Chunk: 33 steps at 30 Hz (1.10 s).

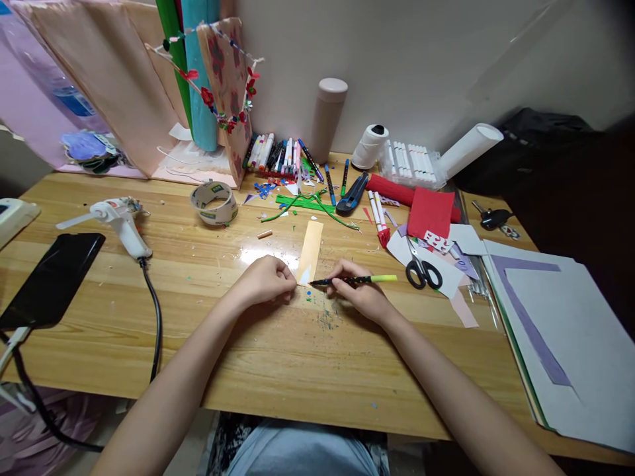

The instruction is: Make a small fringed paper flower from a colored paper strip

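A pale orange paper strip (311, 241) lies on the table in front of me, with a small white paper piece (305, 274) on its near end. My left hand (268, 277) is closed, thumb and finger pinched at the strip's near left corner. In my right hand (360, 291) is a dark marker pen (347, 280) with a yellow-green end. Its tip points left and meets the white piece at the strip's near edge, though exact contact is too small to tell.
Scissors (423, 272) rest on paper scraps at right, beside a white paper stack (585, 330). Farther back are a utility knife (352, 194), red paper (430, 211) and green strips (303, 202). Leftward stand a tape roll (214, 203), a glue gun (122, 225) and a phone (52, 277).
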Motion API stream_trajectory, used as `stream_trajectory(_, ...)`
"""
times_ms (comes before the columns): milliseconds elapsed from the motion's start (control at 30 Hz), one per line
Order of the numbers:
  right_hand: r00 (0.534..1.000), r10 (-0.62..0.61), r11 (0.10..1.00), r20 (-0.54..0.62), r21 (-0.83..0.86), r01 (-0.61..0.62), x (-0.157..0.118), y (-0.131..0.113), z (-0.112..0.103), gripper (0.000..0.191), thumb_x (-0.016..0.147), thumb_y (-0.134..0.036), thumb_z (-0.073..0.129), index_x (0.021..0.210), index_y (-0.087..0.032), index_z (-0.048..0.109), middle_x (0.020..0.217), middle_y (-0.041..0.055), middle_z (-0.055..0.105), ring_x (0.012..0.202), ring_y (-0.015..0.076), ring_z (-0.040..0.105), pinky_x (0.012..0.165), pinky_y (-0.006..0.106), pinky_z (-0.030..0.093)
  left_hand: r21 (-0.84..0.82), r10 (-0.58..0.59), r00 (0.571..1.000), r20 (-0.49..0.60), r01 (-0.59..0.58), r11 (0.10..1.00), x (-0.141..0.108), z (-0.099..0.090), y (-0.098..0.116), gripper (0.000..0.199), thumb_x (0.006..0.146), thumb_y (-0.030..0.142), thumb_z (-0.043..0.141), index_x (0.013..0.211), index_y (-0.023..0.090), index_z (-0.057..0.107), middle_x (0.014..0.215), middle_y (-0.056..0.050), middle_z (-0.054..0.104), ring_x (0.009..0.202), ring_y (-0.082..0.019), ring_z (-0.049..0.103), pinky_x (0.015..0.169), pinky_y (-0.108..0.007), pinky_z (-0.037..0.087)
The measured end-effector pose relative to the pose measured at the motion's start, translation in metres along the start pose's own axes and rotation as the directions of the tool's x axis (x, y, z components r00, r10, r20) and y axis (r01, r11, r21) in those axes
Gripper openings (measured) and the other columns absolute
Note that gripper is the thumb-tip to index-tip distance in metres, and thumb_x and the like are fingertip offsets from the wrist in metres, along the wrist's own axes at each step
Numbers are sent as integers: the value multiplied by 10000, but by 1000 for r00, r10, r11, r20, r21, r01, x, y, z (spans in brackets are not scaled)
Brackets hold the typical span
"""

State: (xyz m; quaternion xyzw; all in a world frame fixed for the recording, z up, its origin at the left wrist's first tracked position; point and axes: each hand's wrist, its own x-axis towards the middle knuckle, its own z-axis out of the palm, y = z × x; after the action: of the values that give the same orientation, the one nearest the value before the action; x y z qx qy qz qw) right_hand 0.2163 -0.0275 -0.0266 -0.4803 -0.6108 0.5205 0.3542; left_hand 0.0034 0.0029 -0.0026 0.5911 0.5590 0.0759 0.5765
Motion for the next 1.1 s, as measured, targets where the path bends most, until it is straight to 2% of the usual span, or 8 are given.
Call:
stream_trajectory(133, 992, -20, 999, -123, -32, 16, 0, 0, 0, 73, 818, -244, 531, 858, -187, 554, 737, 22, 661, 722, 153, 631, 682, 276, 466, -2, 4, 1000, -7, -4, 1000, 0, 0, -1, 108, 600, 210, 522, 632, 140, 598, 521, -14, 625, 372, -77, 457, 374, -182, 337)
stream_trajectory(267, 999, -40, 998, 30, -40, 41, -1, 2, 0, 28, 793, -202, 546, 794, -184, 567, 687, 9, 645, 649, 145, 616, 625, 261, 460, 9, 12, 1000, -9, -12, 1000, 1, 0, -2, 113, 602, 213, 520, 634, 141, 600, 516, -15, 624, 374, -81, 457, 373, -186, 335)
stream_trajectory(400, 992, -24, 999, -127, -38, 19, -1, 5, 1, 65, 822, -229, 530, 866, -192, 560, 762, 20, 664, 730, 154, 637, 674, 272, 466, 5, 9, 1000, -11, -9, 1000, 1, 1, -2, 105, 598, 210, 522, 627, 143, 597, 513, -12, 622, 374, -83, 457, 372, -189, 333)
stream_trajectory(567, 999, -38, 998, 31, -41, 40, -2, 5, 1, 44, 811, -212, 540, 822, -182, 571, 718, 17, 656, 680, 149, 627, 647, 268, 465, 7, 15, 1000, -6, -15, 1000, 0, 1, -1, 109, 598, 209, 528, 628, 137, 604, 514, -15, 621, 379, -84, 460, 377, -190, 332)
stream_trajectory(700, 995, -45, 996, -84, -83, 38, -2, 3, 1, 80, 831, -240, 532, 884, -188, 563, 782, 31, 669, 732, 155, 627, 667, 274, 464, 5, 6, 1000, -13, -6, 1000, -1, 0, 0, 110, 598, 215, 537, 632, 136, 605, 520, -16, 621, 376, -78, 454, 376, -185, 326)
stream_trajectory(833, 995, -80, 990, 53, -114, 85, -3, 4, 2, 46, 815, -204, 540, 844, -190, 572, 751, 26, 662, 704, 158, 629, 670, 287, 477, 17, 13, 1000, -15, -13, 1000, -1, 0, 0, 115, 602, 222, 533, 630, 136, 605, 523, -18, 621, 376, -75, 447, 375, -183, 322)
stream_trajectory(933, 996, -88, 990, -20, -115, 85, -4, 3, 3, 66, 824, -212, 532, 875, -192, 569, 795, 35, 669, 750, 167, 641, 687, 291, 483, 25, 13, 1000, -16, -12, 1000, -1, 0, -1, 124, 606, 230, 531, 641, 138, 606, 530, -19, 625, 381, -77, 451, 378, -182, 325)
stream_trajectory(1100, 993, -99, 981, 67, -160, 109, -5, 2, 4, 77, 810, -191, 539, 872, -195, 584, 796, 44, 680, 736, 176, 646, 675, 297, 487, 20, 16, 1000, -15, -16, 1000, -3, 0, 1, 117, 604, 232, 523, 630, 143, 593, 529, -20, 624, 386, -80, 454, 381, -184, 328)
